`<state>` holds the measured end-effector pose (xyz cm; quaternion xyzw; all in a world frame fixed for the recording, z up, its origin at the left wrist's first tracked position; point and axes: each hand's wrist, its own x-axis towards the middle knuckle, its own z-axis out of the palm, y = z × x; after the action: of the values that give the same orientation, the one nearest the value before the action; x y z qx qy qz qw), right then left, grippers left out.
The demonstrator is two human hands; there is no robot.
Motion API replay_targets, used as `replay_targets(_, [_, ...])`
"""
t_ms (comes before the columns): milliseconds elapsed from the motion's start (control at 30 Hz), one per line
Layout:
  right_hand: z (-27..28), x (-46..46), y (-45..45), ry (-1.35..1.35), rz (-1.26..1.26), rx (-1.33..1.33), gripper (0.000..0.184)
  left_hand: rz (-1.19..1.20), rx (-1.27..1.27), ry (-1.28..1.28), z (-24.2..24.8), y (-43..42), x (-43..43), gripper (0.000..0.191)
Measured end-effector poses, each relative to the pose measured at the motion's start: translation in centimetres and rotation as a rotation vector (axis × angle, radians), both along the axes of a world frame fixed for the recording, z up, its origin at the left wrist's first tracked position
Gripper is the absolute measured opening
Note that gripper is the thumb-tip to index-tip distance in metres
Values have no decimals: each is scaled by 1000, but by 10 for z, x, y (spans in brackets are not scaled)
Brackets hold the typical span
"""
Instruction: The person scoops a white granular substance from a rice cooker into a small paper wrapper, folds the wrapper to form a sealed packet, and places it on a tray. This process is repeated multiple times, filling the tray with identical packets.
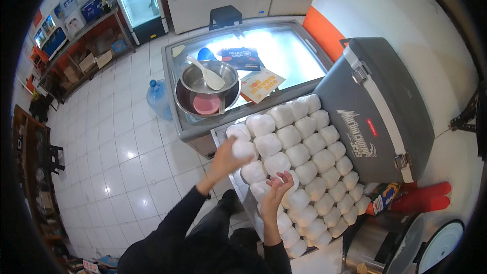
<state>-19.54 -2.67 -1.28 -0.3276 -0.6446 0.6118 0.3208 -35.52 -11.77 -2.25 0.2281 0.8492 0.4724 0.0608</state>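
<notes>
White rounded balls [297, 155], which look like dough, sit packed in rows on a metal tray [243, 190] before me. At the tray's left edge, my left hand [225, 156] straddles one white ball [243, 150], thumb on one side and fingers on the other. Motion blurs these fingers a little. My right hand [277, 194] hovers over the rows nearer my body, palm turned up and fingers loosely curved, with nothing held in it. It hides part of the balls beneath.
Beyond the tray stands a glass-topped chest freezer [281, 51] bearing steel bowls [182, 102], a white rice paddle [213, 80] and a pink bowl [206, 104]. A grey cooler box [374, 110] borders the tray's right. A blue water jug [159, 99] and a large pot [376, 239] stand nearby.
</notes>
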Motion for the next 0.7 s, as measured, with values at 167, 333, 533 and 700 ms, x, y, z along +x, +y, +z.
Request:
replay_targets(167, [-8, -18, 11, -61, 73, -38, 36, -171, -338, 74, -24, 36, -73, 69])
replay_targets(333, [-1, -5, 21, -134, -10, -54, 35, -107, -230, 391, -17, 63, -69, 49])
replay_targets(533, [-1, 49, 36, -132, -161, -99, 32, -189, -80, 570, -32, 39, -50, 38])
replay_targets(700, [48, 126, 52, -276, -253, 141, 23, -200, -125, 611, -58, 44, -56, 50])
